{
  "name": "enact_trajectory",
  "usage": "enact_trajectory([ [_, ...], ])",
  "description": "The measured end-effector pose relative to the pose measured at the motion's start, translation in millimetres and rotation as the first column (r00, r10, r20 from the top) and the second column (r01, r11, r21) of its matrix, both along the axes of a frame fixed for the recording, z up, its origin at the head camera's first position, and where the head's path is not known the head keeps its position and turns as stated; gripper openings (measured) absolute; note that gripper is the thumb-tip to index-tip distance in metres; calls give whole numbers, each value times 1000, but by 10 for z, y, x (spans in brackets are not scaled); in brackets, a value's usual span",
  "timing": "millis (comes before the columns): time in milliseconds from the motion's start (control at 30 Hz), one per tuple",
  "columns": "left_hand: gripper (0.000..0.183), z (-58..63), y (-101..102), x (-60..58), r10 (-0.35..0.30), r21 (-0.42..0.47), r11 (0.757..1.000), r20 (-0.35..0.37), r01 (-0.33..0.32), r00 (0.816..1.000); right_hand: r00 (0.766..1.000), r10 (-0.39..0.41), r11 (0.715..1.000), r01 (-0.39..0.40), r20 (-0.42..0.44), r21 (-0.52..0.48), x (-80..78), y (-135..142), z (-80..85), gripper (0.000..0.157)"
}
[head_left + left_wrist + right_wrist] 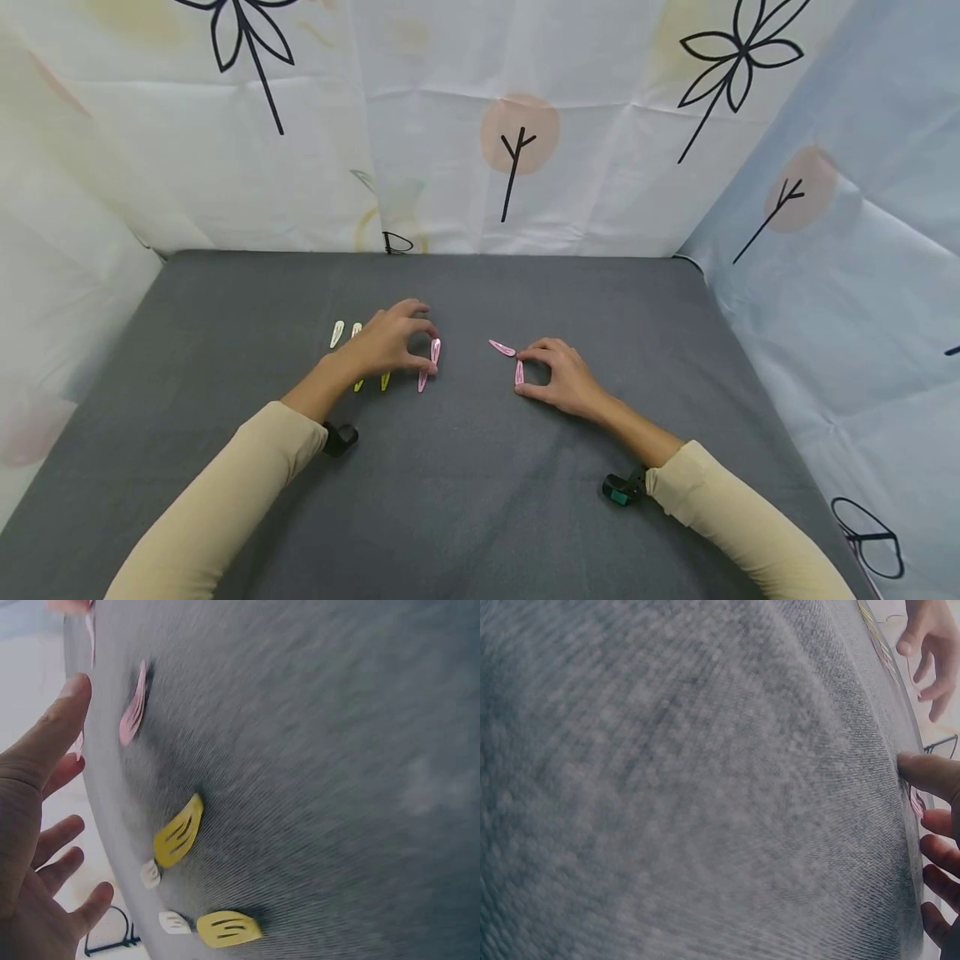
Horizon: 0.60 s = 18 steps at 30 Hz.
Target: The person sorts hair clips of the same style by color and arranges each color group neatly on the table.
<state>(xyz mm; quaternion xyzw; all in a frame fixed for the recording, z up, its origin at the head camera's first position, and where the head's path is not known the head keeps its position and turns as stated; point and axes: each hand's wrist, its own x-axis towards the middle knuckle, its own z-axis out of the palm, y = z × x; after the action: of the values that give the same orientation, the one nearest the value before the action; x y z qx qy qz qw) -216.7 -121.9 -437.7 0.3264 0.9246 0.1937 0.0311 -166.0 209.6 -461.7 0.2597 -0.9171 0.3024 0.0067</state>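
My left hand pinches a pink snap hair clip upright between thumb and finger, above the cloth. Just below it lies another pink hair clip, seen whole in the left wrist view. To the right, the thumb and index finger of my right hand close on the two ends of a pink hair clip at the cloth. A further pink hair clip lies slantwise beside those fingertips. Under my left wrist, two yellow hair clips are partly hidden in the head view.
Two white hair clips lie left of my left hand, behind the yellow ones. Grey cloth covers the table. Patterned white curtains hang along its back and sides.
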Motion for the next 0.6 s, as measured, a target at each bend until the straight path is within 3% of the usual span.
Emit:
enact_trajectory([
  [300,51,-82,40,195,-80,11,997,-75,81,994,1000,-4,1000,4,14,11,-2,7,9,48],
  [600,53,-118,52,293,-79,-18,997,-73,78,994,1000,-10,1000,9,15,20,-3,4,4,48],
])
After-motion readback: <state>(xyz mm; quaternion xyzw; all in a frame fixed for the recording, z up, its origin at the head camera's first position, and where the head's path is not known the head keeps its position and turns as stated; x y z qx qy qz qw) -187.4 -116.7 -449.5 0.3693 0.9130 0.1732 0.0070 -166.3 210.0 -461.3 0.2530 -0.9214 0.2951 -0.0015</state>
